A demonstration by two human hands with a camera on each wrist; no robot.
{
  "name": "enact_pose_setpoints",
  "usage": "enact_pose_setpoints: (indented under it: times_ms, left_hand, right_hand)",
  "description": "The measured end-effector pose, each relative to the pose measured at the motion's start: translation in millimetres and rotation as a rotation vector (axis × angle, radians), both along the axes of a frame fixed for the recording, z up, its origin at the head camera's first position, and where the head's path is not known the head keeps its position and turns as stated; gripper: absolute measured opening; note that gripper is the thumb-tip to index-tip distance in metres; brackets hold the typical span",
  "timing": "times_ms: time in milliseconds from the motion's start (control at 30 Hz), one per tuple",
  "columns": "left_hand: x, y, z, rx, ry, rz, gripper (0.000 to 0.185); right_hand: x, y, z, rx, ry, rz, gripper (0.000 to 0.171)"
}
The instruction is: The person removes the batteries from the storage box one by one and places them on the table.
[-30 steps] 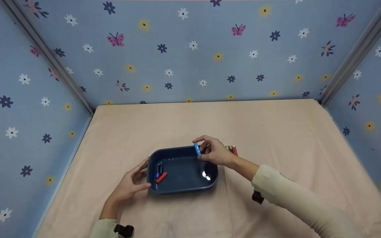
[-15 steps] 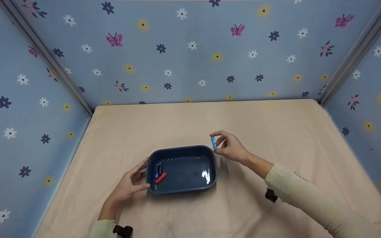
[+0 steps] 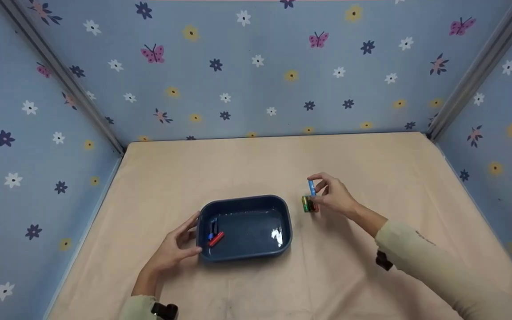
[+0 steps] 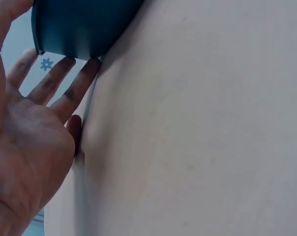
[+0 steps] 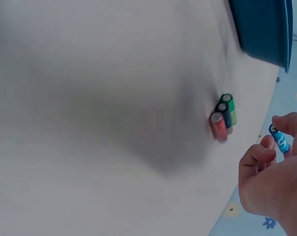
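While pinching a blue battery (image 3: 311, 187) above three batteries (image 5: 223, 117) beside the tray (image 3: 282, 209) near table centre, right hand (image 3: 334, 195); left hand (image 3: 174, 249), flat-fingered against tray's left wall. Only wrist view separates red, dark, green.

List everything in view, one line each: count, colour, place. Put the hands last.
tray: one, dark blue, on the cloth near the middle.
batteries in the tray: two or three, one red and the rest blue or dark, at its left end; exact count unclear.
batteries on the cloth: three, green, dark and red, side by side right of the tray.
blue battery: one, pinched above the three on the cloth.
cloth: one, beige, covers the table.
walls: blue with flowers and butterflies, around the table.
left hand: fingers straight, against the tray's left wall.
right hand: pinches the blue battery.
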State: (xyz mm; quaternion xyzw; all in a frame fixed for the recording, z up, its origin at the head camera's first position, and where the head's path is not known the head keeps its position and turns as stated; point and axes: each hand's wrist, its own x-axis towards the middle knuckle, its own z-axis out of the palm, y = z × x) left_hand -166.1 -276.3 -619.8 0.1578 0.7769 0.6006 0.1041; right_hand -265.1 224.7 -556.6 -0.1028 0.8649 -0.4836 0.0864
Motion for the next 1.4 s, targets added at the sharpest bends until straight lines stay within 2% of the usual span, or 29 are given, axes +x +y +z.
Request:
enact_pose_setpoints:
  times_ms: [133, 300, 467, 833, 1033, 1233, 1400]
  left_hand:
    - [-3.2, -1.6, 0.5, 0.009, -0.006, -0.019, 0.096]
    - [-6.0, -3.6, 4.1, -0.001, -0.051, -0.026, 0.098]
    - [-7.1, -6.2, 7.3, -0.011, -0.097, -0.028, 0.099]
    - [-6.9, -7.6, 10.1, -0.048, -0.15, -0.039, 0.1]
    - [-8.4, -8.1, 9.8, -0.015, -0.155, -0.052, 0.101]
    - [-11.2, -8.7, 12.2, -0.024, -0.185, -0.074, 0.101]
    - [-11.2, -12.5, 14.1, -0.042, -0.148, -0.098, 0.101]
  right_hand:
    - [-0.8, 13.9, -5.3, 0.012, -0.003, -0.03, 0.062]
    - [0.4, 25.8, -10.3, 0.024, -0.032, -0.055, 0.061]
    - [0.7, 28.8, -14.8, 0.022, -0.065, -0.047, 0.061]
    - [8.5, 27.6, -27.2, 0.017, -0.095, -0.018, 0.061]
    - [5.8, 27.8, -33.2, 0.021, -0.105, 0.015, 0.063]
    - [4.5, 26.8, -36.4, 0.035, -0.139, -0.001, 0.063]
    - [4.9, 23.7, -36.0, 0.059, -0.158, 0.005, 0.061]
